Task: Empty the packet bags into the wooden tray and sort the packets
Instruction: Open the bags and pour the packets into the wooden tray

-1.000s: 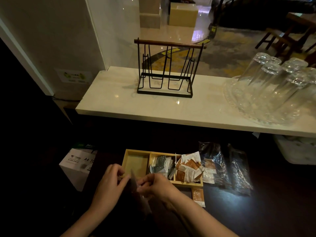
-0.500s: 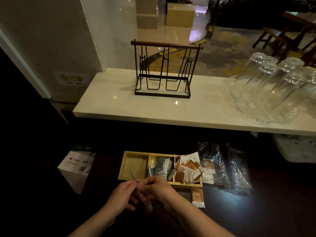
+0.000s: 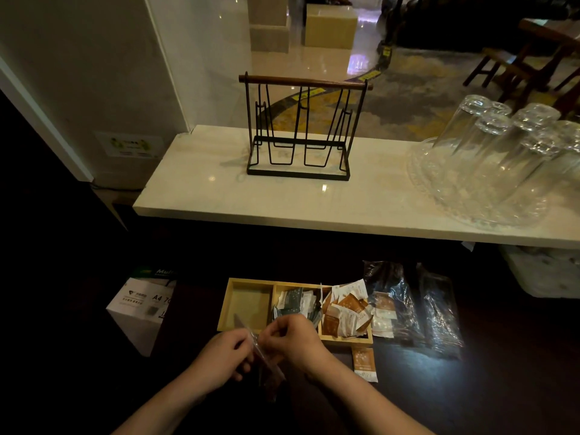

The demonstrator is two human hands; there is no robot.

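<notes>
1. Gripping the top edge of a clear packet bag point(image 3: 266, 368), the left hand point(image 3: 224, 356) and right hand point(image 3: 292, 337) each pinch it with curled fingers, just in front of the wooden tray point(image 3: 226, 312).
2. Tray contents: the left compartment shows bare wood, the middle holds dark packets point(image 3: 293, 301), the right holds brown-and-white packets point(image 3: 343, 312) (heaped above the rim).
3. One stray packet point(image 3: 364, 362) lies on the dark table in front of the tray's right corner; two more plastic bags point(image 3: 408, 306) lie just right of the tray.
4. Risk: a sudden tear could scatter contents onto the table, since the bag hangs in front of the tray, not over it.
5. Risk: the overfilled right compartment may spill into the middle one, mixing sorted types.
6. Risk: dim light makes the bag's contents hard to identify.
</notes>
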